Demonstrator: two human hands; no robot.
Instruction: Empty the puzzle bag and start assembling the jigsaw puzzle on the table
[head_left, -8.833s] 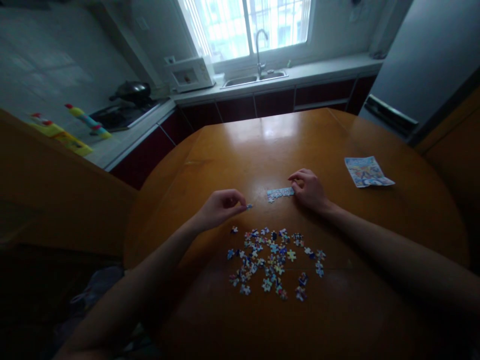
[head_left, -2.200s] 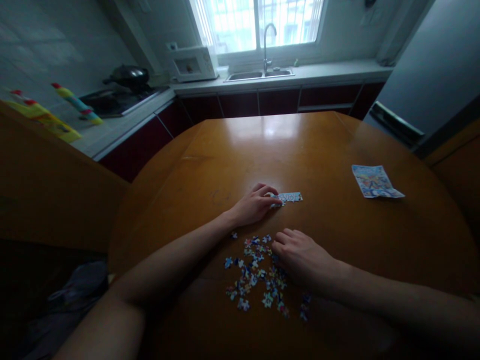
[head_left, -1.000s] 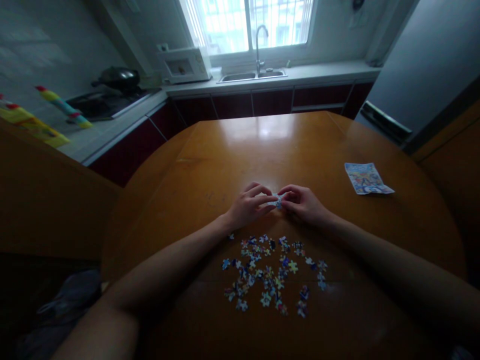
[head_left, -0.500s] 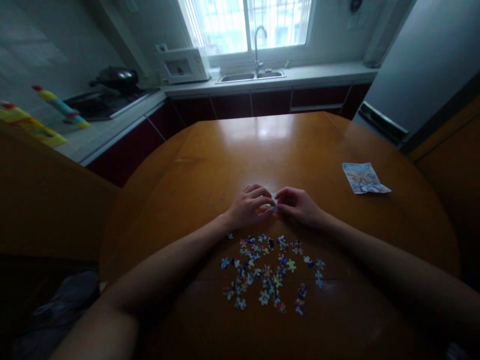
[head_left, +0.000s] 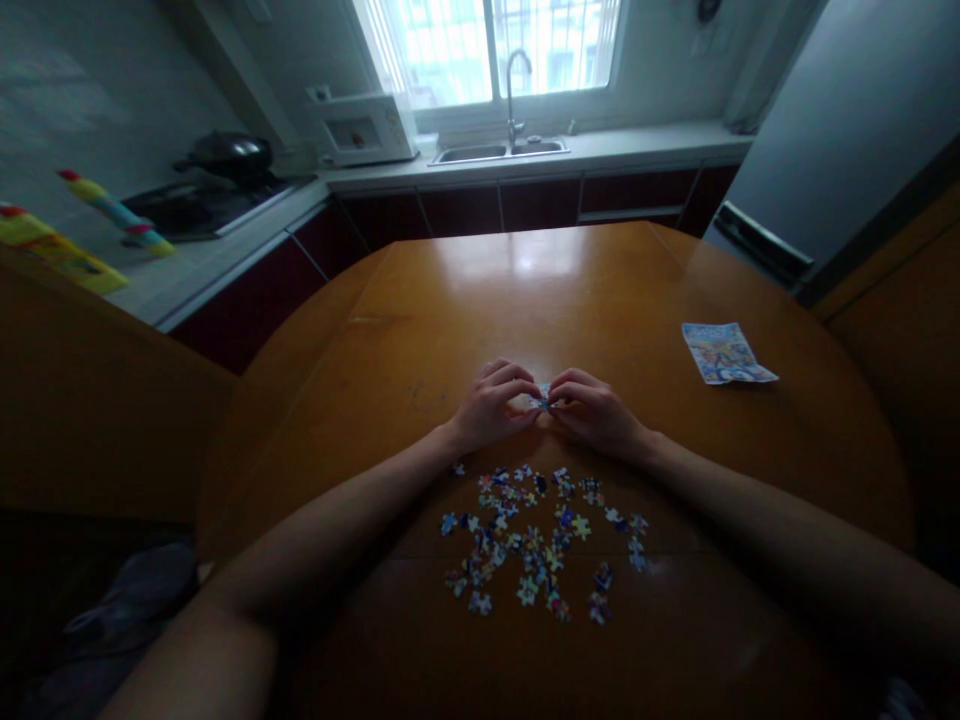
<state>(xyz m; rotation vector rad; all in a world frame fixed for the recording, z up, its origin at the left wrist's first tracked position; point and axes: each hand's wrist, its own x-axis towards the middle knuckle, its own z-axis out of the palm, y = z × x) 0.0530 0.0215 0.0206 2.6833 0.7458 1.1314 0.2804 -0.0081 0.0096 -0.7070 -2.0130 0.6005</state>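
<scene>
"Jigsaw strip (head_left: pixel 541 396): position and hold?"

"Between the two hands, on the desk (head_left: pixel 600 300) or just above it; which, I cannot tell. Left hand (head_left: pixel 491 405): fingers bent, thumb and forefinger gripping the left part. Right hand (head_left: pixel 598 412): thumb and forefinger pinched on the right edge; whether a separate piece also sits under those fingers is hidden."

"Expected handling?"

"Judged very light and fairly stiff, probably thin card. Joints are the likely weak point: lifted by one end, it could sag or part there. Best kept flat and held by opposite outer edges, with light force close to a seam. Tabs may crease if squeezed. Slides easily, I expect, on a polished surface."

"Materials and shapes nearby?"

"Loose pieces (head_left: pixel 532 540) on the near side: small, knobbed, socketed; pale blue, yellow, dark blue, some red. Most are bunched, a few lie apart at the right. Printed sheet (head_left: pixel 726 354) well to the right: paper-like, creased, near right corner flaring outward. Desk: brown, wood-like, glossy, bright reflection toward the far edge."
</scene>
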